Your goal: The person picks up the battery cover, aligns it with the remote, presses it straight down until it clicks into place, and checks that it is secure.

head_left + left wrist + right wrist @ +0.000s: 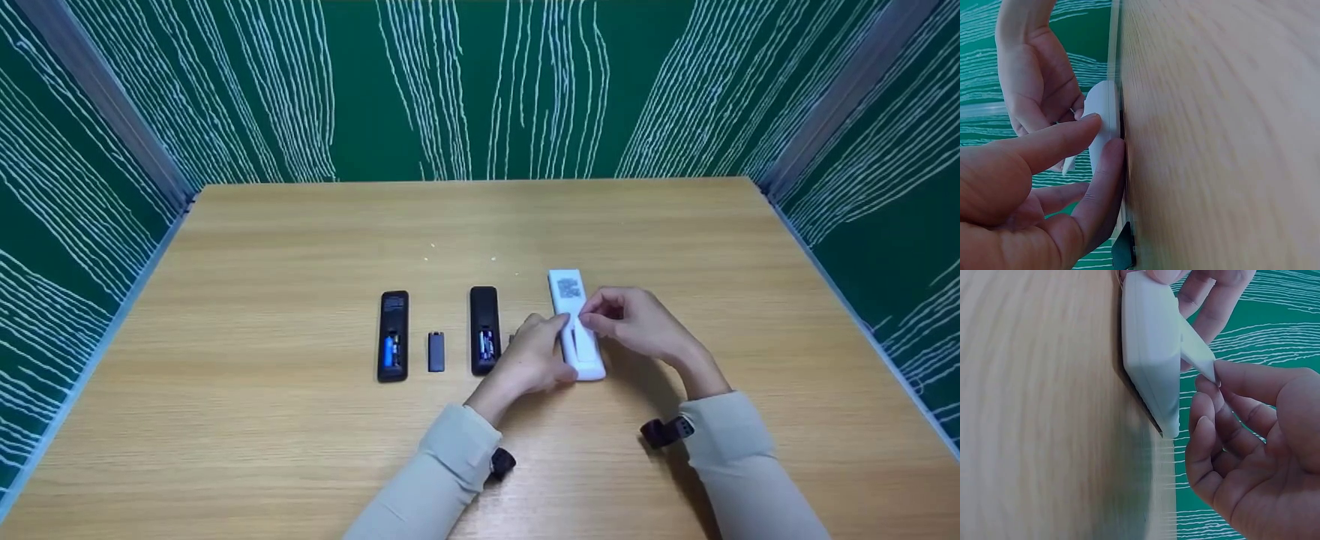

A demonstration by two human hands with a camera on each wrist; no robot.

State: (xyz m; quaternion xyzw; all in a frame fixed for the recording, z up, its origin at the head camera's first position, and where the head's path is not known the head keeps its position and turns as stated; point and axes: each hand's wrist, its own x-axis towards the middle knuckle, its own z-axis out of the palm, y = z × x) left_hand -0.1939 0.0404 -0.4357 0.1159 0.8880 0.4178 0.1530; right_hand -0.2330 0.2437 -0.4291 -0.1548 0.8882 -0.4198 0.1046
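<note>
A white remote control lies on the table with its back up and a printed square code near its far end. My left hand grips the body by its near left side, thumb and fingers touching the edge. Between thumb and forefinger, my right hand pinches the white battery cover. In the right wrist view that cover slants up from the remote's back, one end still against it. The battery compartment's inside is mostly hidden.
Left of the hands lie two black remotes, one with a blue battery showing, another with batteries in its compartment. A dark battery cover lies between them. Small white specks dot the wooden table. Green walls surround it.
</note>
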